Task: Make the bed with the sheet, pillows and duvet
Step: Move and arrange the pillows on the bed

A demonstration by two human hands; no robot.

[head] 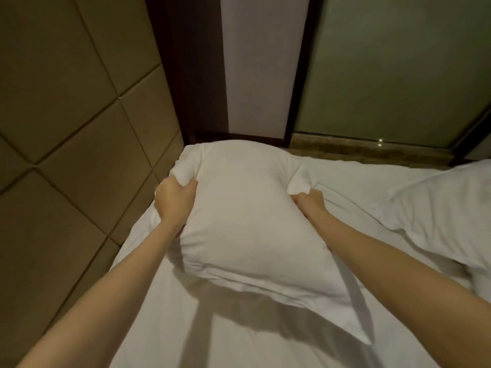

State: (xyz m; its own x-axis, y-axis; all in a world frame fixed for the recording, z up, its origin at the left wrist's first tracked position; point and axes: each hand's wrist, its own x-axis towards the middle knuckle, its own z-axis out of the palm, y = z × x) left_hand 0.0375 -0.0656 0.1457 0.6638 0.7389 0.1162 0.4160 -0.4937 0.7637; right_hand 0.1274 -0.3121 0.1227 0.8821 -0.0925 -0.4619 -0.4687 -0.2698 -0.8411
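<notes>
A white pillow (249, 216) is held up over the bed's far left corner, its near edge lifted and casting a shadow on the white sheet (239, 341). My left hand (172, 200) grips the pillow's left side, fingers bunched into the fabric. On the pillow's right side, my right hand (309, 203) grips a bunched fold. A second white pillow (441, 211) lies on the sheet at the right. No duvet is in view.
A padded tan headboard wall (66, 155) runs along the left of the bed. Behind the bed stand a dark wooden frame (191, 75) with a pale panel and a greenish glass wall (398, 70) above a marble ledge (358, 152).
</notes>
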